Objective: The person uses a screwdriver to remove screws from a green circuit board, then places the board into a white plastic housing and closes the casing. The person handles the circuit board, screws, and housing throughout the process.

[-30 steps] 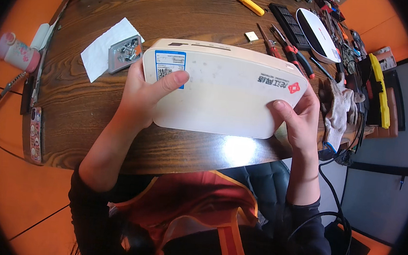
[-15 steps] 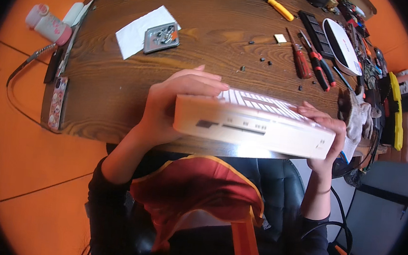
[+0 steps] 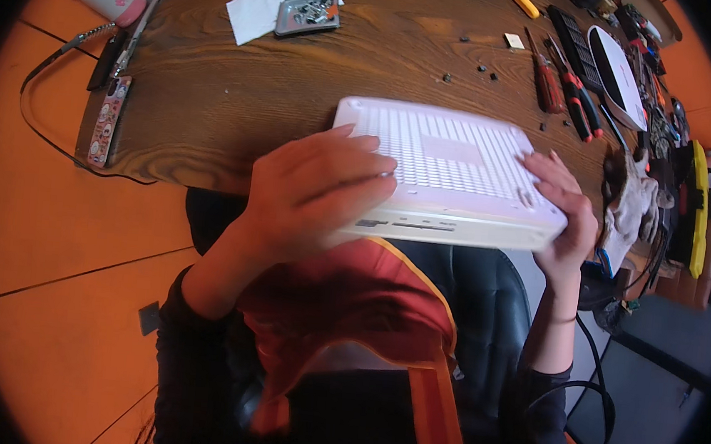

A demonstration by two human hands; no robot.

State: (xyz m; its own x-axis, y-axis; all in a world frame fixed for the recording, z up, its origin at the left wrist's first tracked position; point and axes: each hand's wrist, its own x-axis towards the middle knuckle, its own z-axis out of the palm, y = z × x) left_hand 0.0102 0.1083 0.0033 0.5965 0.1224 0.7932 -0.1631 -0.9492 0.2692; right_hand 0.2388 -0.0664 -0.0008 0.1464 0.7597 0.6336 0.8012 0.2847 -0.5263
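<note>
A white box-shaped electronic device (image 3: 451,175) with rounded corners is held at the table's near edge. Its broad face carries a slotted vent grille with a plain rectangle in the middle, and slots show along the narrow side toward me. My left hand (image 3: 312,185) grips its left end, fingers lying over the grille and thumb hidden. At the right end my right hand (image 3: 565,209) is closed round the edge, with fingertips on the top face. The device is tilted, and whether it touches the table cannot be made out.
A small grey tray of screws (image 3: 307,14) sits on white paper (image 3: 260,6). At right lie a red screwdriver (image 3: 548,83), red-black pliers (image 3: 578,102), a white oval device (image 3: 617,80) and work gloves (image 3: 628,202). Tiny dark parts (image 3: 483,68) dot the table. A patterned phone (image 3: 108,123) lies left.
Both hands have tipped the white device so its vented face shows more and its slotted side less. My left hand's fingers lie further over the grille. The view has shifted, too.
</note>
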